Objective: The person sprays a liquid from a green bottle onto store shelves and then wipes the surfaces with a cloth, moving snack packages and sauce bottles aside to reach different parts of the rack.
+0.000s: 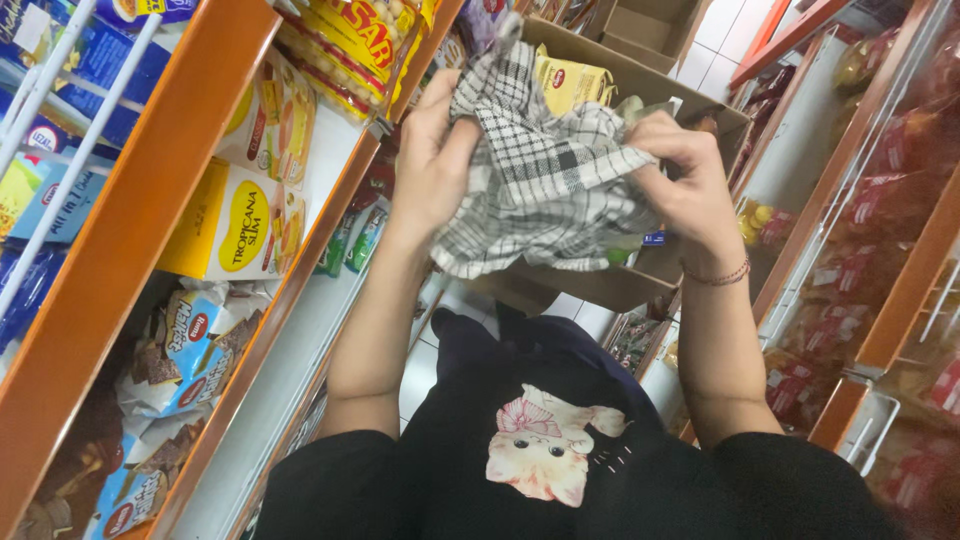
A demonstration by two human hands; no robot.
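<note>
Cloth: one black-and-white checked cloth (pixel 545 165), bunched up in mid-air between both hands, over an open cardboard box (pixel 640 75).
Left hand: left hand (pixel 432 155) is up, fingers curled into the cloth's left edge, gripping it.
Right hand: right hand (pixel 683 175) has fingers pinched tight on the right side of the fabric; one beaded bracelet (pixel 722 277) on the wrist.
Shelf: two yellow cartons (pixel 255 170) on the orange-edged shelf (pixel 130 215) at left.

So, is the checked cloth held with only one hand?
No, both the left hand and the right hand grip the checked cloth.
</note>
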